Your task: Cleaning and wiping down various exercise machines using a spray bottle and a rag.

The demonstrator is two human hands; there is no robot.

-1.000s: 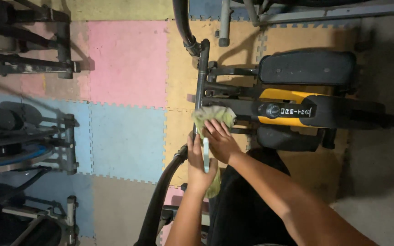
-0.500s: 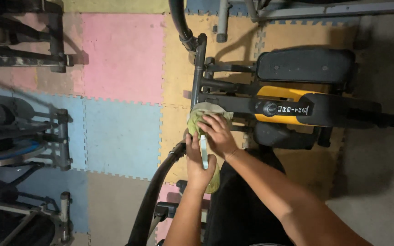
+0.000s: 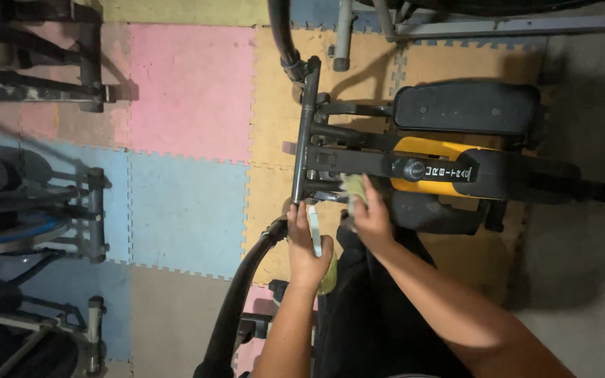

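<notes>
Head view looks straight down on an exercise machine [image 3: 456,171] with a black frame and a yellow cover, standing on a floor of foam mats [image 3: 190,98] in pink, blue, yellow and tan; both bare hands of the person are at the front end of this machine. The right hand [image 3: 371,217] is closed around a pale green cloth [image 3: 352,187]; the cloth sticks out above the fingers and presses against the black frame, just beside the round black knob [image 3: 413,169] and under the yellow cover. The left hand [image 3: 307,245] is wrapped around a slim light-coloured object [image 3: 314,229], maybe a phone seen from its edge, but I cannot tell for sure; a yellowish-green bottle-like shape [image 3: 328,269] shows under the palm of this hand, partly hidden. The two hands are near each other but apart, the left one lower and to the left of the cloth; the left hand lies just beside the curved black handlebar [image 3: 246,287] and below the vertical grey post [image 3: 304,133] of the machine. A black pedal [image 3: 467,107] lies above the yellow cover; other dark gym machines [image 3: 43,203] stand well apart at the left edge; a grey metal bar [image 3: 512,21] crosses the top right.
</notes>
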